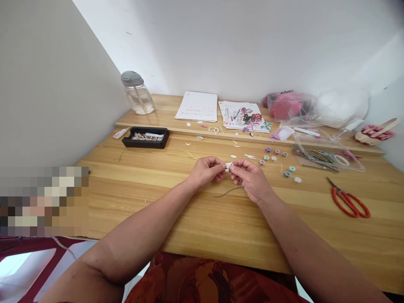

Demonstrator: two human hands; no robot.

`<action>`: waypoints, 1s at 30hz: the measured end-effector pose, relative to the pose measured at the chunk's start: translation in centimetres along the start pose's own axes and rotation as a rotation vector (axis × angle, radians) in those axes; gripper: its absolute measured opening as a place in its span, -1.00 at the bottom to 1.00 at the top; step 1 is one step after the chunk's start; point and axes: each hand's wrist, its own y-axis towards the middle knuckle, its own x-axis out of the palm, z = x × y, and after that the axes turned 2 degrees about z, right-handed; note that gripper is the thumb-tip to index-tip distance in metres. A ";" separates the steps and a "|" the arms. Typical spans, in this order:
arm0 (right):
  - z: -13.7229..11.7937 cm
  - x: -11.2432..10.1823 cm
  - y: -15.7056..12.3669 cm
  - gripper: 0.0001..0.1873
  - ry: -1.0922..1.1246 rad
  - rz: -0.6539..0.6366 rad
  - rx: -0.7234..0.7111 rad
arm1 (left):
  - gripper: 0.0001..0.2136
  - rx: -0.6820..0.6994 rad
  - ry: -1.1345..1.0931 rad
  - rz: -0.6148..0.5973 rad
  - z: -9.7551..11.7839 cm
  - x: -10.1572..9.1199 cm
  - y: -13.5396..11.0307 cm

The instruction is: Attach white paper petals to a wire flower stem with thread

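Observation:
Near the middle of the wooden table, my left hand (208,171) and my right hand (249,174) meet at their fingertips. Between them they pinch a small white paper piece (228,166), partly covered by the fingers. A dark thread (227,193) trails on the wood below my right hand; its other end is hidden behind that hand. Just beyond the fingers lie white paper cutouts (249,156). To the right of my right hand sit several small thread bobbins (287,174) in purple, pink, green and white.
Red-handled scissors (350,202) lie at right, near a clear plastic box (356,165) of wires. A black tray (145,145) holds beads at left, below a water bottle (139,94). Along the back shelf are a paper stack (197,105), flower ornaments (249,118), plastic bags (292,105) and a small basket (374,134).

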 end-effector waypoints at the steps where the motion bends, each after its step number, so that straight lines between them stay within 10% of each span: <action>1: 0.0 0.0 0.0 -0.62 -0.001 0.002 -0.001 | -0.76 0.000 0.009 -0.002 0.0 0.0 0.0; 15: 0.0 -0.1 0.3 -0.63 -0.041 0.036 -0.045 | -0.84 0.119 0.278 0.025 0.0 0.0 0.0; 30: 0.1 0.1 0.0 -0.64 0.046 0.021 -0.018 | -0.72 0.090 0.067 0.010 0.1 -0.1 0.0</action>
